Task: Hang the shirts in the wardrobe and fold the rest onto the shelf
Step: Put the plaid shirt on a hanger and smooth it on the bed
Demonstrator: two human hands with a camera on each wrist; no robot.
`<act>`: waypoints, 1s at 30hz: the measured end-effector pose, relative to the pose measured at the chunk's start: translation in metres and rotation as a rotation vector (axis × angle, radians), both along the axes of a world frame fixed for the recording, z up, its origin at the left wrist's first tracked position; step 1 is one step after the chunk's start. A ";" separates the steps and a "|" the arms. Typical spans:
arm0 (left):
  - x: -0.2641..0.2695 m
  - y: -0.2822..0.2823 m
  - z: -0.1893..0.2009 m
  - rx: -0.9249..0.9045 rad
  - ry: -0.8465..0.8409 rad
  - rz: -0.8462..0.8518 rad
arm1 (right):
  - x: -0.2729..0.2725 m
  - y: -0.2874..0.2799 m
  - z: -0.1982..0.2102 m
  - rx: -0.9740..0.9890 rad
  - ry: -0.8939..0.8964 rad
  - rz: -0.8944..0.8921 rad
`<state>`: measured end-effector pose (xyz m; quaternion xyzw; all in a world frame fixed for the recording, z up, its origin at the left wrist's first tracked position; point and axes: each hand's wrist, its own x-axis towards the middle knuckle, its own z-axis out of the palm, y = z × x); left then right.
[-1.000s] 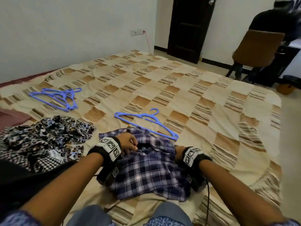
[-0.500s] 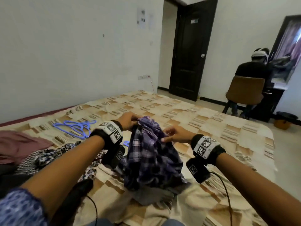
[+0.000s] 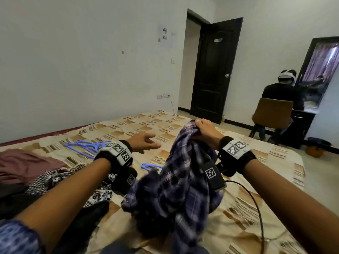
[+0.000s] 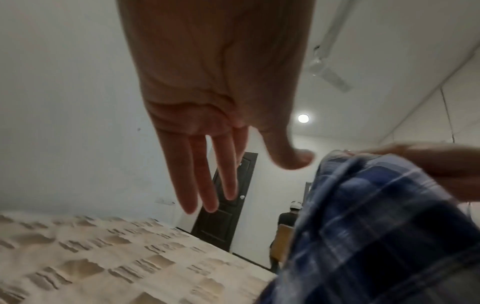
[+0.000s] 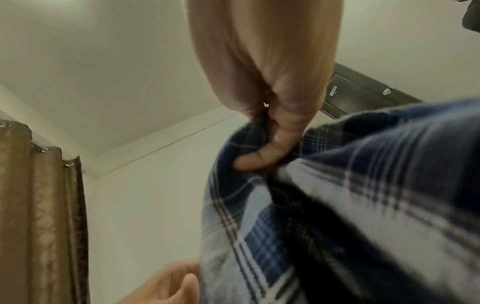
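Observation:
A blue plaid shirt [image 3: 176,182] hangs bunched above the bed, gripped at its top edge by my right hand [image 3: 205,132]. In the right wrist view the fingers [image 5: 262,158] curl into the plaid cloth [image 5: 363,205]. My left hand [image 3: 145,142] is stretched out to the left of the shirt with straight fingers and holds nothing; the left wrist view shows its fingers [image 4: 205,174] spread beside the shirt [image 4: 376,226]. A blue hanger [image 3: 148,166] lies on the bed, partly hidden behind the shirt. More blue hangers [image 3: 84,145] lie farther left.
A heap of patterned clothes [image 3: 71,182] and a maroon garment [image 3: 23,165] lie at the left of the bed [image 3: 256,208]. Another person sits on a chair [image 3: 273,112] at a desk, far right. A dark door [image 3: 211,70] stands open beyond the bed.
The shirt has been lifted off the bed and raised higher. My left hand has let go of it and moved left, open. My right hand still holds the top edge.

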<state>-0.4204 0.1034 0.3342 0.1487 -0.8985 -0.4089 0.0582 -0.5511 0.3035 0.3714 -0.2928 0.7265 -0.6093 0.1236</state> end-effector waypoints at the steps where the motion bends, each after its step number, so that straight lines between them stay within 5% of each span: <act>1: 0.000 0.010 0.002 0.055 -0.038 -0.063 | 0.006 -0.003 0.003 -0.045 -0.038 0.026; 5: -0.007 0.031 -0.001 -0.011 -0.085 -0.204 | 0.022 -0.011 0.011 -0.071 -0.175 0.168; 11: -0.012 0.006 0.002 -0.049 0.118 0.099 | 0.015 -0.001 -0.008 0.181 -0.027 0.410; 17: 0.013 -0.022 0.020 0.010 0.143 0.174 | -0.003 -0.022 -0.074 0.464 0.115 0.274; 22: 0.041 -0.044 0.035 0.021 0.207 0.218 | 0.023 -0.057 -0.133 0.837 0.065 0.498; 27: 0.065 -0.077 0.033 0.010 0.224 0.353 | 0.048 -0.085 -0.173 0.812 -0.057 0.599; 30: 0.078 -0.095 0.024 -0.134 0.135 0.513 | 0.054 -0.096 -0.182 0.835 0.038 0.607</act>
